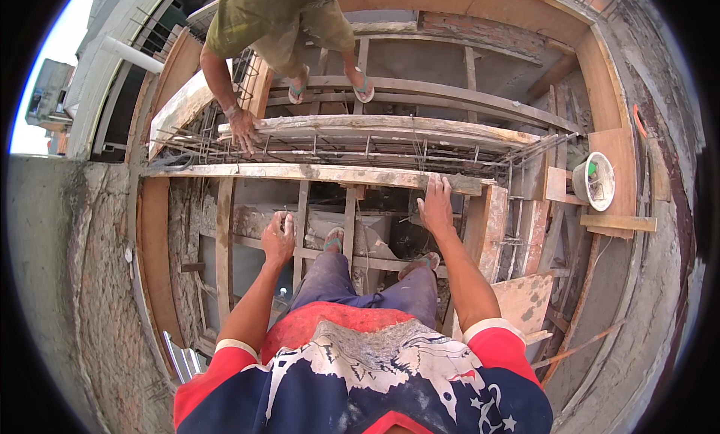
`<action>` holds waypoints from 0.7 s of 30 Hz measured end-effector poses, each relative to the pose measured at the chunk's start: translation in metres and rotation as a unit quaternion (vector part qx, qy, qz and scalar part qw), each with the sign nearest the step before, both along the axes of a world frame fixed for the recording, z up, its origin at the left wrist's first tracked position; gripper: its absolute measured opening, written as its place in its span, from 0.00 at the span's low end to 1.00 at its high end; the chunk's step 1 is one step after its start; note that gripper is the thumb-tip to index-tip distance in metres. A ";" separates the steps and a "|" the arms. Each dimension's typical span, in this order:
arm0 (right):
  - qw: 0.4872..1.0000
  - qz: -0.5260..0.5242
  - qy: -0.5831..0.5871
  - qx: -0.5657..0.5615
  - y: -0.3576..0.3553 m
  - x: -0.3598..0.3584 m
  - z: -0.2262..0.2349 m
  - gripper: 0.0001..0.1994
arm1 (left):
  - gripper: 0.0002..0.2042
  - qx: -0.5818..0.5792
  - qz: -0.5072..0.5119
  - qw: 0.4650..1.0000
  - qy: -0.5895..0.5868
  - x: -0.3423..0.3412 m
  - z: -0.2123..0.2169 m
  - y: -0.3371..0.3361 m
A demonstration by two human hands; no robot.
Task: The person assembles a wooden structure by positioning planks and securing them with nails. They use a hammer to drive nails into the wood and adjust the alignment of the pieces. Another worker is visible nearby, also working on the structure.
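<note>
My left hand (278,239) is raised over the open timber frame with its fingers curled closed. Something small and dark shows at the fingertips, too small to name. My right hand (436,209) has its fingers stretched out, resting on the edge of a long, mortar-stained plank (322,174) near its right end, with the thumb apart. Just beyond that plank runs a cage of steel reinforcing bars (352,150), with a second pale plank (390,128) along its far side. Across from me, a co-worker's hand (243,130) touches the far plank's left end.
Both of us stand on narrow wooden battens (350,224) with gaps between them. A white bucket (595,181) sits on boards at the right. A rough brick wall (112,269) rises at the left. A stained plywood piece (523,303) lies beside my right arm.
</note>
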State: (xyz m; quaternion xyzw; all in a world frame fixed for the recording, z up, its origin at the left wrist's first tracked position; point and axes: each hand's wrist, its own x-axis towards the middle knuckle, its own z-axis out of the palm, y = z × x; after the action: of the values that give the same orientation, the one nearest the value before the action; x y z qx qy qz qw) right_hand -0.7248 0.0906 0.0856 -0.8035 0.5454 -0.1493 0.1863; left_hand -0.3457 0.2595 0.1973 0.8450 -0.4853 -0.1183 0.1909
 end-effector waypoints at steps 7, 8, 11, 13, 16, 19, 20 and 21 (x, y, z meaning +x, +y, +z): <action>0.998 -0.025 0.036 0.038 -0.012 -0.005 0.012 0.45 | 0.14 -0.058 -0.144 0.986 0.062 -0.015 -0.050 -0.117; 0.998 -0.013 0.037 0.051 -0.017 -0.008 0.012 0.46 | 0.14 -0.063 -0.146 0.984 0.075 -0.015 -0.052 -0.127; 0.948 -0.096 -0.056 0.300 -0.053 -0.017 0.057 0.44 | 0.15 -0.093 -0.155 0.976 0.124 -0.017 -0.044 -0.131; 0.966 -0.165 -0.100 0.173 -0.082 -0.036 0.067 0.38 | 0.14 -0.082 -0.163 0.974 0.131 -0.017 -0.042 -0.120; 0.942 -0.244 -0.223 -0.055 -0.145 -0.025 0.102 0.22 | 0.15 -0.038 -0.126 0.975 0.181 0.004 -0.045 -0.073; 0.880 -0.313 -0.358 -0.005 -0.209 0.000 0.130 0.23 | 0.15 0.009 -0.083 0.972 0.219 0.027 -0.060 -0.011; 0.856 -0.315 -0.408 0.037 -0.224 0.009 0.125 0.24 | 0.16 0.028 -0.073 0.971 0.225 0.034 -0.065 0.010; 0.843 -0.302 -0.435 0.092 -0.231 0.027 0.115 0.27 | 0.15 0.053 -0.062 0.971 0.224 0.037 -0.062 0.029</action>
State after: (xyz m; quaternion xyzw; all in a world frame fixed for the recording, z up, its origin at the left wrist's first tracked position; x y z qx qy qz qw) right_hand -0.6973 -0.1404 0.2004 -0.4308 0.6348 -0.4816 0.4238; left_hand -0.3083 0.2883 0.1348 0.7740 -0.4749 -0.3420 0.2419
